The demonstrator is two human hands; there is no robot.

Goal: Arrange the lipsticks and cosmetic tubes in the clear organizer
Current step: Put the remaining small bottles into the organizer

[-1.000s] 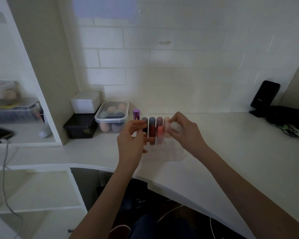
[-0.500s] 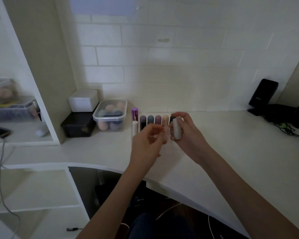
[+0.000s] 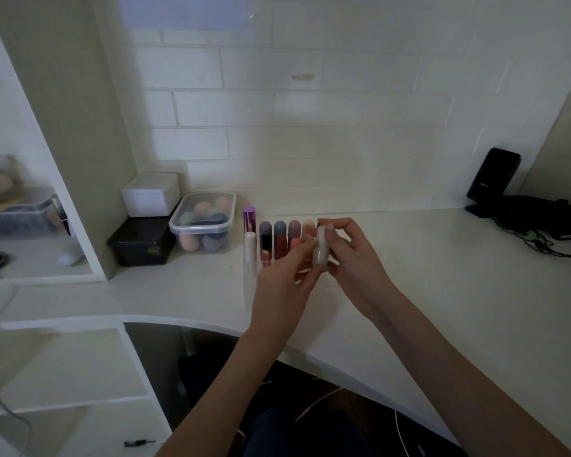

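one pale white tube (image 3: 321, 246) held upright above the clear organizer (image 3: 252, 285), pinched between both hands. right hand (image 3: 353, 258) behind it, fingers (image 3: 330, 230) curled narrow round its top and far side; left hand (image 3: 282, 282) in front, thumb and forefinger closed on its lower near side, remaining fingers folded. both forearms stretched forward from the near edge of the bench (image 3: 442, 291), wrists raised off the surface.

in the organizer, near the back middle of the bench: one purple metallic tube (image 3: 249, 218) at the back left corner, one white-capped clear tube (image 3: 250, 250) just in front of it, then four round-capped tubes in a row to the right, dark plum (image 3: 265, 232), grey-blue (image 3: 280, 230), mauve (image 3: 294, 228) and pale peach (image 3: 308, 225). one coral cap (image 3: 294, 244) visible in front of the mauve one, partly hidden by the left hand. further slots hidden behind the hands, so total count uncertain.

to the left, against the wall: one clear lidded tub of makeup sponges (image 3: 205, 224), one white box (image 3: 150, 192) stacked on one black box (image 3: 142, 240). at the far right corner, one black stand (image 3: 493, 179) with small white lettering too small to read, beside a tangle of black cables (image 3: 538, 235). no other writing legible.
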